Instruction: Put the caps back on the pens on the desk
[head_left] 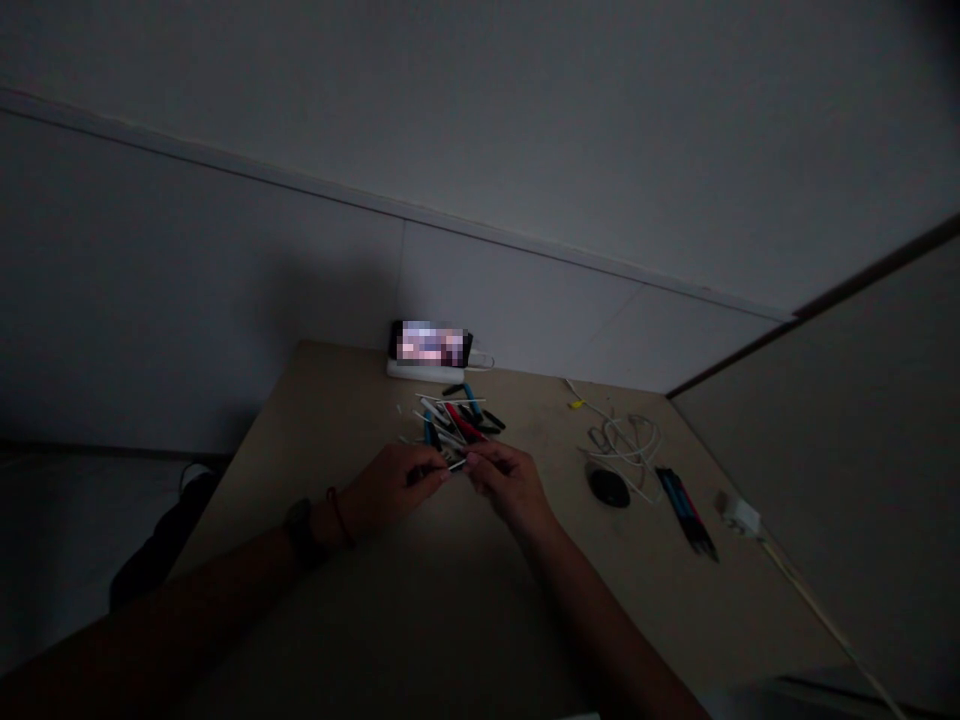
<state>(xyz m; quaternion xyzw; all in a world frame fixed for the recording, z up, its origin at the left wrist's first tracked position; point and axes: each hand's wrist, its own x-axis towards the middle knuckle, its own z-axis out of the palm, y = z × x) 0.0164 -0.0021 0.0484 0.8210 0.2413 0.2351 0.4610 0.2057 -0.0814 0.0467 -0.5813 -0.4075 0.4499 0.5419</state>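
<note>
My left hand (397, 482) and my right hand (511, 487) meet just in front of a pile of loose pen parts. Between the pinched fingertips of both is a thin pale pen part (457, 464), mostly hidden by the fingers; its exact kind is too dim to tell. The pile behind holds white sticks (461, 400), a red barrel (463, 424), blue pieces (472, 398) and black caps (492, 421), lying crossed over one another on the table. Both hands are closed, with their forearms reaching in from the bottom of the view.
A lit phone (432, 344) leans at the table's back edge on a white block (424, 371). To the right lie a coiled white cable (637, 440), a black mouse (609, 487) and several pens (684, 508) side by side. A white plug (741, 516) sits by the right edge.
</note>
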